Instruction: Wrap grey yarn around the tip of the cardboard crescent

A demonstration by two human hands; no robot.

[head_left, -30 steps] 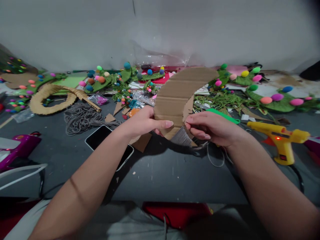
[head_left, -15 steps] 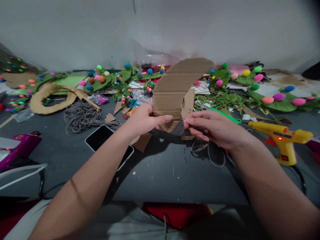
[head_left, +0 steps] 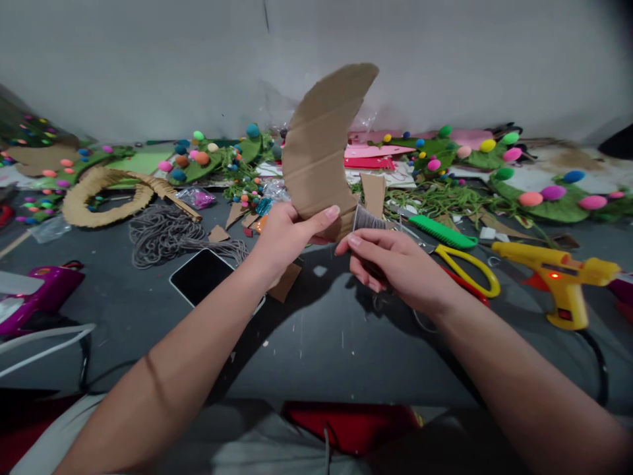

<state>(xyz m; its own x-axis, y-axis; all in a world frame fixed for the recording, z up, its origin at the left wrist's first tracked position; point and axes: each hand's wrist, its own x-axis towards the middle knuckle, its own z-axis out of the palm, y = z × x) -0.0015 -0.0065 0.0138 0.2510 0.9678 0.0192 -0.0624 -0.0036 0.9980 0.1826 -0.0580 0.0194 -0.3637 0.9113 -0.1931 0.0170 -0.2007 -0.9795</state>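
My left hand (head_left: 291,234) grips a crescent of brown corrugated cardboard (head_left: 316,148) near its lower part, thumb on the front face. The crescent stands raised above the table, its pointed tip up. Grey yarn (head_left: 370,219) is wound in tight turns around its lower right end. Close against that end, my right hand (head_left: 395,264) is closed, thumb and forefinger pinching a thin strand of the yarn at the edge of the turns. Its palm side is hidden. Yellow-and-red-handled scissors (head_left: 467,269) lie just beyond my right wrist, beside a green-handled tool (head_left: 442,231).
A yellow glue gun (head_left: 564,277) with a lit red light stands at right. Left lie a phone (head_left: 200,274), a heap of grey yarn (head_left: 163,234) and a wrapped ring (head_left: 74,208). Green leaves with coloured balls (head_left: 548,194) line the back by the wall.
The crescent has turned more upright and shifted left. My right hand has moved slightly left and down; the wound yarn end and the scissors now show.
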